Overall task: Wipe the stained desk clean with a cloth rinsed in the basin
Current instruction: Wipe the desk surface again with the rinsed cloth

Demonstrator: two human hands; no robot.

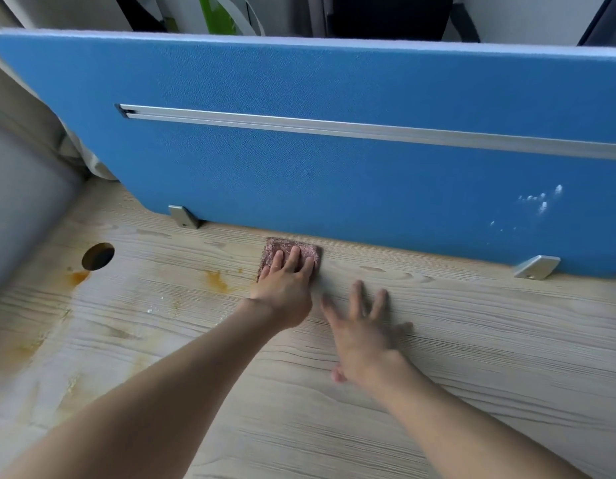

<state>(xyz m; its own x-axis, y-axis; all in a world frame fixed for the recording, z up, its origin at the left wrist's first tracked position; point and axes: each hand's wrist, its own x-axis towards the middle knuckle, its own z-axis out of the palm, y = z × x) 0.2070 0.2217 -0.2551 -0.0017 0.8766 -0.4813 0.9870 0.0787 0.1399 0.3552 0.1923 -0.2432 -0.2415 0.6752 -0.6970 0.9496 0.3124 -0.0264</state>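
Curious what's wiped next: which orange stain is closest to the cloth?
The orange streak just left of the cloth under the left hand. The blotch by the cable hole and the faint smears at far left lie farther off.

The left hand (286,285) is stretched well forward, palm down, fingers straight and close together. The right hand (363,331), blurred, seems flat with fingers spread.

The tabletop (438,392) is pale grey-beige with darker wood-grain streaks and orange-brown stains (216,281) toward its left side, the cloth (282,245) is mottled pinkish brown, and the screen (334,174) behind is textured blue with a silver rail (334,127) and white specks (541,202).
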